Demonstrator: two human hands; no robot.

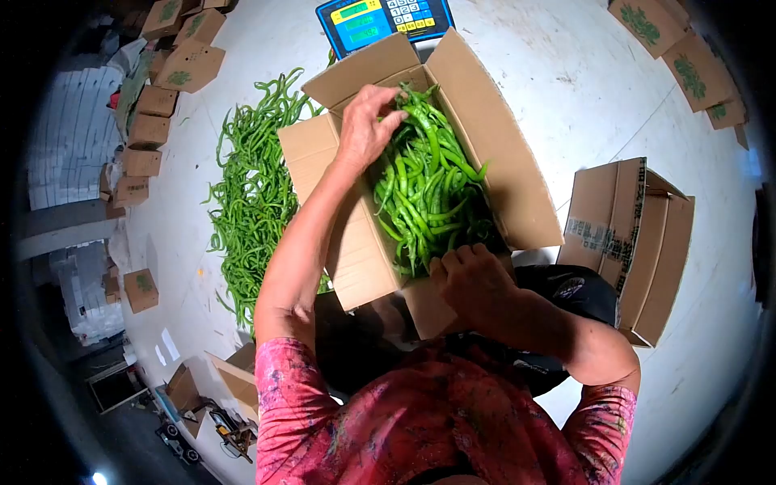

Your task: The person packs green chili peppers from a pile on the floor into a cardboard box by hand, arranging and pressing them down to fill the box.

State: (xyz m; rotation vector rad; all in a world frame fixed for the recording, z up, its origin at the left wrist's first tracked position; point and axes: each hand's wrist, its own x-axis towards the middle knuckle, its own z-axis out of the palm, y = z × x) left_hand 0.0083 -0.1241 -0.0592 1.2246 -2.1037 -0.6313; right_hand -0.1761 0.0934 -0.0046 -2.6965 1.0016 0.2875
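Observation:
An open cardboard box (493, 137) stands in front of me, flaps spread outward, filled with long green chili peppers (424, 190). At its far end, my left hand (370, 125) has its thumb and fingers curled around the tips of some peppers. My right hand (475, 283) is at the near end, fingers bent down over the peppers beside the box's inner edge. Shadow hides those fingertips, so what they grip cannot be made out.
Left of the box, a large pile of green chili peppers (250, 194) covers the floor. A digital scale (384, 24) stands beyond the box. To the right is another open cardboard box (602, 218). Several printed boxes (190, 66) line the left side, more (687, 65) at upper right.

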